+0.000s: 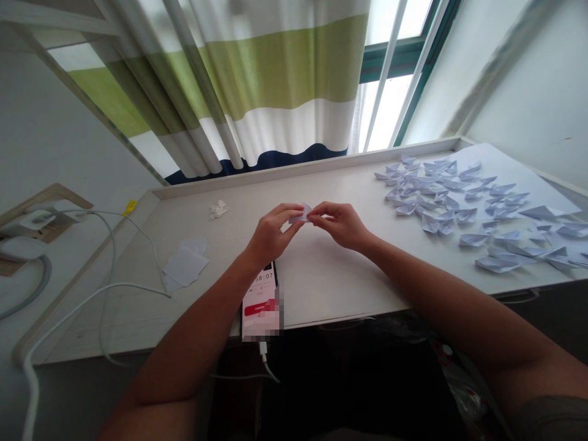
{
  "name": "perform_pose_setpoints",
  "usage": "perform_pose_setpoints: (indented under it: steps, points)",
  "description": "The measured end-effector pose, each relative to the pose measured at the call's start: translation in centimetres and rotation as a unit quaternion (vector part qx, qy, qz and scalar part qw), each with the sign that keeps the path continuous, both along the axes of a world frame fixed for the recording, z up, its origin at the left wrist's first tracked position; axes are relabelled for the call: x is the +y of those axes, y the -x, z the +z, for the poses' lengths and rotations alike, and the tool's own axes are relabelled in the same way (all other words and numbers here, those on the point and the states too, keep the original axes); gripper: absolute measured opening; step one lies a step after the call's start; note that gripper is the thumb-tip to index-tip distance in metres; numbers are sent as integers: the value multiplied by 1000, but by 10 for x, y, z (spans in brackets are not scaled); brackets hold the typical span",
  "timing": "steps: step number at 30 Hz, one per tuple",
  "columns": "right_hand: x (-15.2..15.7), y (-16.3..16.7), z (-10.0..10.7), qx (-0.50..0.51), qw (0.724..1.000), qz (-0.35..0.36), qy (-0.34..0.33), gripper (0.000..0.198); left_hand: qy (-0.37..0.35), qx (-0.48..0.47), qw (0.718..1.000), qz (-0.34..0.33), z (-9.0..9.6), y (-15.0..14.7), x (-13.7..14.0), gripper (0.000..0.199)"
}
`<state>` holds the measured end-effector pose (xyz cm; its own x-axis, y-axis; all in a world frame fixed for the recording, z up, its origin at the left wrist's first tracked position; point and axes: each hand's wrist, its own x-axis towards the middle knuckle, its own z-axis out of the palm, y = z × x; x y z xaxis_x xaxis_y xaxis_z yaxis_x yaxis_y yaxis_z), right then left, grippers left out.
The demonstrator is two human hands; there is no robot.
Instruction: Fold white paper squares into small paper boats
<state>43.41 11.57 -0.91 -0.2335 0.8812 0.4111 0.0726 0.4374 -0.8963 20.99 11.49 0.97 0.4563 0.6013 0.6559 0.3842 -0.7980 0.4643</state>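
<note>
A small piece of folded white paper (301,214) is held up between both hands over the middle of the white table. My left hand (272,233) pinches its left side between thumb and fingers. On the other side, my right hand (340,224) has its fingertips closed on the paper's right edge. The fingers cover much of the paper, so its full shape is hidden. Several folded paper boats (441,190) lie spread over the right part of the table. To the left of my left hand is a small stack of flat paper squares (185,264).
A phone (261,303) with a charging cable lies at the table's front edge under my left forearm. Crumpled white paper (218,209) sits at the back left. White cables (110,245) cross the left side. A large white sheet (514,174) lies at the back right.
</note>
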Motion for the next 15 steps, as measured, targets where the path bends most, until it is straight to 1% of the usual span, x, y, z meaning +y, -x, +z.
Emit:
perform_pose_setpoints:
  steps: [6,12,15]
  points:
    - [0,1,-2,-29,999,-9,-12,37,3,-8,1000,-13,0,1,0,16]
    - [0,1,-2,-43,998,-13,-35,33,37,-37,999,-11,1,-1,-2,16]
    - [-3,1,0,-60,996,-20,-62,30,69,-52,996,-18,2,-2,-4,20]
